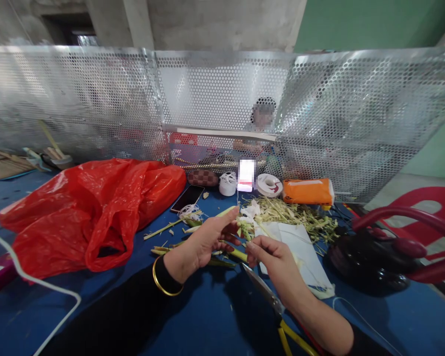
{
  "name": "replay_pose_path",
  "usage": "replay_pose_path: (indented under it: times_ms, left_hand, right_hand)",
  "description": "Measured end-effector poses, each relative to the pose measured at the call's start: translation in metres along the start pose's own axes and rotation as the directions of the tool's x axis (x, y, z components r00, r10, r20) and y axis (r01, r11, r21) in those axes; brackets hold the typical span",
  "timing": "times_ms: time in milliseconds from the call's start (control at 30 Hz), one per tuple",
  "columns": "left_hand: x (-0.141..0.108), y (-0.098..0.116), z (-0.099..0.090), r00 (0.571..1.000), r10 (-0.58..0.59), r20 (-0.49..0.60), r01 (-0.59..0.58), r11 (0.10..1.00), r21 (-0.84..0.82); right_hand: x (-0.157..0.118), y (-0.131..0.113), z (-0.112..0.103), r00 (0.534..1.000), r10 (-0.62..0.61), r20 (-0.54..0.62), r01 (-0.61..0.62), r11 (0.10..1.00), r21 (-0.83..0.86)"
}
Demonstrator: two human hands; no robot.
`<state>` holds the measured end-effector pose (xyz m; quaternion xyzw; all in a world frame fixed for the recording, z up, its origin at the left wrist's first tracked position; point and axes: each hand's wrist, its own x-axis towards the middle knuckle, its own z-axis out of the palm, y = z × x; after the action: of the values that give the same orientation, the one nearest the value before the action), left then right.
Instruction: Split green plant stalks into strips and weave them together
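Note:
My left hand (203, 240), with a gold bangle at the wrist, has its thumb raised and its fingers curled around a pale green plant piece (245, 230), which looks knotted or woven. My right hand (276, 257) pinches at the lower end of this piece with thumb and index finger; the exact grip is partly hidden. Below the right hand lie scissors (263, 287) with yellow handles, their blades pointing toward the plant piece. Loose green leaves and stems (166, 247) lie under and beside the left hand. A white sheet (285, 242) is under the right hand's far side.
A red plastic bag (96, 207) fills the left, near a phone (187, 199). Dry plant strips (296, 215) are heaped behind the sheet. A tape roll (270, 185), orange pack (307, 192) and dark kettle (371, 262) stand around. A perforated metal screen (215, 84) closes the back; a person sits behind.

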<state>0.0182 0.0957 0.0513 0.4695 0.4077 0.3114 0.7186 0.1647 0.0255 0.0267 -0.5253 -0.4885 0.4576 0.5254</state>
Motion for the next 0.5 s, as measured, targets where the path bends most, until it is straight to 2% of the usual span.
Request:
replay_pose_path:
  times_ms: [133,233,367,433,500]
  left_hand:
    - [-0.001,-0.002,0.004,0.998,0.053,-0.014,-0.051,0.991,0.125]
    - [0.0,-0.006,0.008,0.996,0.051,-0.079,-0.043,0.994,0.1]
    - [-0.001,-0.007,0.011,0.998,0.035,-0.047,-0.032,0.998,0.062]
    - [-0.001,-0.005,0.009,0.993,0.108,-0.044,-0.105,0.993,0.05]
    - [-0.001,-0.002,0.006,0.968,0.25,-0.017,-0.249,0.968,0.03]
  right_hand:
    - [0.0,0.001,0.0,1.0,-0.023,0.01,0.024,0.999,-0.042]
    - [0.0,0.001,0.0,0.997,-0.066,0.029,0.068,0.994,-0.085]
    - [-0.001,0.0,-0.002,0.998,-0.06,0.034,0.061,0.998,-0.035]
    - [0.0,-0.001,-0.004,0.999,-0.031,0.032,0.029,0.998,0.063]
    - [0.0,-0.001,-0.005,0.999,0.014,0.047,-0.022,0.982,0.189]
